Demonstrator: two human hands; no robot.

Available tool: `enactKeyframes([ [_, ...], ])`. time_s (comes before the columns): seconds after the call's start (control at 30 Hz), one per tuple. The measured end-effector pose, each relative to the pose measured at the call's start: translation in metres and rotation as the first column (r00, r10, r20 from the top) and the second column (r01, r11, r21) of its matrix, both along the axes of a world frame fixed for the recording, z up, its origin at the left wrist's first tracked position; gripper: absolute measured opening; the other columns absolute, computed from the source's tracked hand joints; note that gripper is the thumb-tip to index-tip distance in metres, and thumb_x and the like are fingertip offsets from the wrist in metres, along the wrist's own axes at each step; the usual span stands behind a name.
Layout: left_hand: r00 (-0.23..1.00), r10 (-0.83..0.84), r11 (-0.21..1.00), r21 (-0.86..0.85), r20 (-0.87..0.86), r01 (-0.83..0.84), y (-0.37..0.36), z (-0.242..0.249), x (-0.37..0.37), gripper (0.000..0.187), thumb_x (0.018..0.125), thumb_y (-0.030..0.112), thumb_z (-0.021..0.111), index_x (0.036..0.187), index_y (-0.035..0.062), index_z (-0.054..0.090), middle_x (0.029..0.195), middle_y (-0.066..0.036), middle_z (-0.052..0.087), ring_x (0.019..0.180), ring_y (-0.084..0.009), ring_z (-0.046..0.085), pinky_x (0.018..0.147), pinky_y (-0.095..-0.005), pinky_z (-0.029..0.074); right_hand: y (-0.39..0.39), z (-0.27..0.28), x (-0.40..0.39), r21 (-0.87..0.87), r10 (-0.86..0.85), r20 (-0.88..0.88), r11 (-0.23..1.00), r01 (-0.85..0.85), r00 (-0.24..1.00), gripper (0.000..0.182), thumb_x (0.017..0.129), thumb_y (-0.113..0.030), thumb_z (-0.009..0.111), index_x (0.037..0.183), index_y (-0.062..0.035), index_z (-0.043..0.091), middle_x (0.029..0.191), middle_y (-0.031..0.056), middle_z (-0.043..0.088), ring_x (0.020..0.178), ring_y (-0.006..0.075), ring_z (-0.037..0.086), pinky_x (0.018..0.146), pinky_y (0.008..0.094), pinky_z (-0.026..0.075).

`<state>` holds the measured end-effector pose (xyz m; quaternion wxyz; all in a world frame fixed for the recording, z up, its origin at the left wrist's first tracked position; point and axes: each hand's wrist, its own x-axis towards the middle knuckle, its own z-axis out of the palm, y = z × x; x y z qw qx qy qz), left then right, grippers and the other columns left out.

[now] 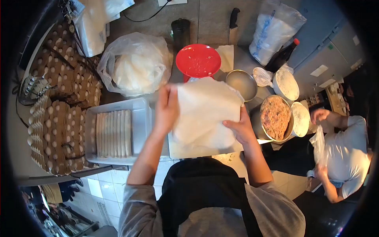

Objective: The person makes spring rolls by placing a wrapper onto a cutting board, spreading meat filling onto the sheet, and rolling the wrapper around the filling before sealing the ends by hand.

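Note:
A thin white sheet [207, 114] is stretched between my two hands over a pale board [189, 152]. My left hand [167, 106], slightly blurred, closes on its left edge. At the right edge my right hand [240, 126] grips it, thumb on top. Just beyond the sheet is a red plate [198, 60]. To the left, a plastic tub [144, 128] holds a row of white rolls [113, 133]. Behind the tub, a clear bag [136, 65] contains more white sheets. A bowl of minced filling [275, 117] is to the right of my right hand.
Egg trays [59, 134] are stacked at the left. A metal bowl [241, 85], white-filled bowls [286, 84], a dark bottle [282, 55] and a knife [233, 27] lie beyond. Another person [343, 154] holds a plastic bag at the right.

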<state>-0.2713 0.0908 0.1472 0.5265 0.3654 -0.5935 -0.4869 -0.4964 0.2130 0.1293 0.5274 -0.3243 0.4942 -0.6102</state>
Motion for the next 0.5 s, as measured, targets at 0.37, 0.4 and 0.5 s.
enactKeyframes([
  [0.37,0.994,0.037,0.811,0.578,0.107,-0.092,0.094,-0.127,0.033,0.043,0.092,0.006,0.059,0.132,0.0008,0.043,0.101,-0.014,0.064,0.081,-0.0158,0.063,0.07,-0.0279,0.053,0.013,-0.085,-0.036,-0.079,-0.085,-0.994,0.992,0.096,0.062,0.06,0.074,0.001,0.07,0.129,-0.0055,0.047,0.119,0.0204,0.053,0.099,0.0372,0.057,0.077,0.0412,0.051],
  [0.4,0.996,0.027,0.797,0.599,0.084,-0.072,0.096,-0.125,0.03,0.046,0.091,0.003,0.061,0.133,0.0003,0.041,0.1,-0.014,0.064,0.08,-0.0157,0.063,0.07,-0.0279,0.053,0.011,-0.078,-0.032,-0.143,-0.13,-0.975,0.988,0.06,-0.18,0.054,0.075,-0.001,0.07,0.125,-0.005,0.051,0.119,0.0199,0.053,0.099,0.0382,0.056,0.076,0.042,0.051],
  [0.5,0.994,0.087,0.788,0.615,-0.072,-0.025,0.103,-0.127,0.018,0.052,0.089,0.001,0.061,0.135,0.0002,0.039,0.103,-0.014,0.064,0.083,-0.0155,0.062,0.072,-0.0274,0.052,0.005,-0.061,0.002,-0.274,-0.255,-0.96,0.937,-0.215,0.111,0.044,0.076,-0.007,0.072,0.116,-0.0029,0.056,0.111,0.0186,0.056,0.093,0.0359,0.058,0.077,0.0421,0.049],
])
